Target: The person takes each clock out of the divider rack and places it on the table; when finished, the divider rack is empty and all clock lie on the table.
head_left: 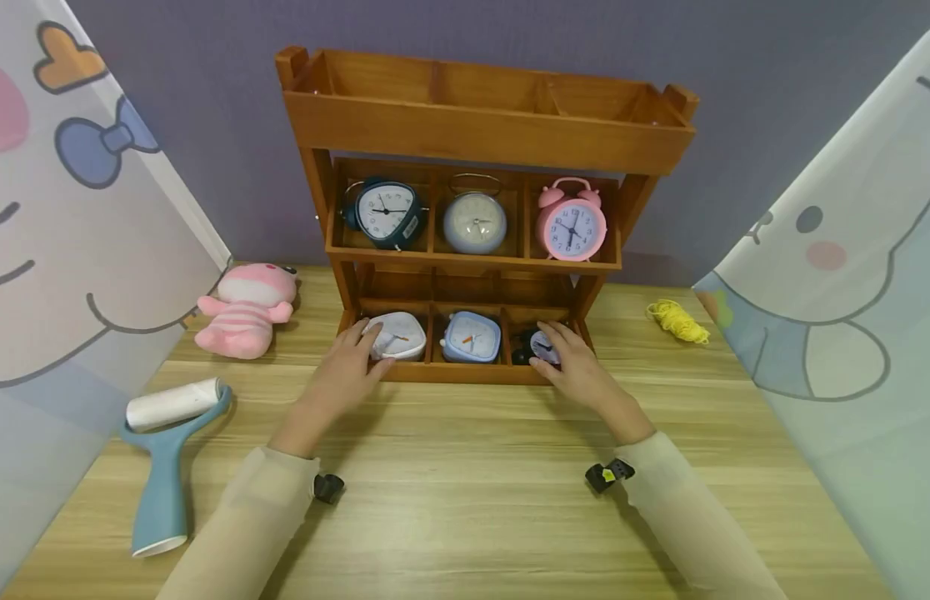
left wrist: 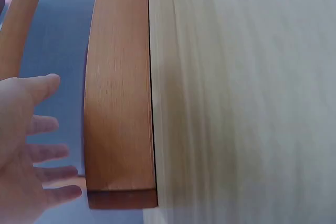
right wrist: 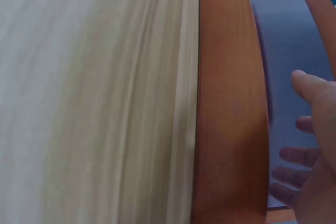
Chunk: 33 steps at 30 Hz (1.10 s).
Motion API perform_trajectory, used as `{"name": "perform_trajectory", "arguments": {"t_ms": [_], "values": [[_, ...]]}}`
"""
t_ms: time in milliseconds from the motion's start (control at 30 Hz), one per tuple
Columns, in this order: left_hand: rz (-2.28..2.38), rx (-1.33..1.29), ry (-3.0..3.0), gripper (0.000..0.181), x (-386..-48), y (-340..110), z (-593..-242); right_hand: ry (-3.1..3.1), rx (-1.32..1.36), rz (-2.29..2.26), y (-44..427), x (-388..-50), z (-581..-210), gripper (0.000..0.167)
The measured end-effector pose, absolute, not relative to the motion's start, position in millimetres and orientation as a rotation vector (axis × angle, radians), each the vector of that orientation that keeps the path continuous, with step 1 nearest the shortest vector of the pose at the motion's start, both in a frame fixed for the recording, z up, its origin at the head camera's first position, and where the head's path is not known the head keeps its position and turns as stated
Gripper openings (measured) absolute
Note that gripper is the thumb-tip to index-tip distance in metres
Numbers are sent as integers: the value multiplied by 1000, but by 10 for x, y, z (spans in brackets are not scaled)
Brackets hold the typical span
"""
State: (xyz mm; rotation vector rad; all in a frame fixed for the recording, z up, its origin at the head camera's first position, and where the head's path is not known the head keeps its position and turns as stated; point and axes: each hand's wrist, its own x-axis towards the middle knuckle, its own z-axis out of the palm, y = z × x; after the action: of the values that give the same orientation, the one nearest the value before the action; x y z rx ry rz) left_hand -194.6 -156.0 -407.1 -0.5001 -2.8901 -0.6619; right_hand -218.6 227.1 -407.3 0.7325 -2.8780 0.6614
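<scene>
- At the wooden shelf (head_left: pixel 480 133), bottom-left compartment, here's the left hand (head_left: pixel 345 367), fingers spread and fairly straight, right at the white clock (head_left: pixel 403 335) lying there; whether they press on it, I can't tell.
- Over the shelf's bottom-right compartment, the right hand (head_left: pixel 576 367) mirrors it, fingers spread at the black clock (head_left: pixel 543 346); contact is hard to call here too. The hands are well apart!
- In the shelf's bottom middle compartment, between them, sits the light-blue clock (head_left: pixel 472 337).
- Along the shelf's middle tier, left to right: dark teal clock (head_left: pixel 390 215), round grey-blue clock (head_left: pixel 474 223), pink clock (head_left: pixel 573 225).
- Left of the shelf, a pink plush toy (head_left: pixel 243 321) and, farther forward, a roller (head_left: pixel 165 483).
- Right of the shelf, yellow yarn (head_left: pixel 678 322).
</scene>
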Motion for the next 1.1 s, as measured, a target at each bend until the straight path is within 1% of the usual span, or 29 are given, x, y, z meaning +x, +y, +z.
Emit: {"name": "perform_trajectory", "arguments": {"t_ms": [300,433,600,800,1100], "values": [[-898,-209,-2926,64,-1994,-1781,-4144,-2959,477,636,2270,-2264,-4127,70],[-1012,-101,-2956,64,-2018,-1850,-4174,-3026,391,592,2235,-2299,-4109,76],[-1155,-63,-2930,59,-2046,-1880,-4229,-3103,312,603,2191,-2341,-4086,80],[-1253,-79,-2843,52,-2065,-1902,-4270,-3118,304,633,2220,-2427,-4079,80],[-1391,-17,-2795,51,-2058,-1914,-4239,-3126,267,739,2270,-2504,-4074,82]]}}
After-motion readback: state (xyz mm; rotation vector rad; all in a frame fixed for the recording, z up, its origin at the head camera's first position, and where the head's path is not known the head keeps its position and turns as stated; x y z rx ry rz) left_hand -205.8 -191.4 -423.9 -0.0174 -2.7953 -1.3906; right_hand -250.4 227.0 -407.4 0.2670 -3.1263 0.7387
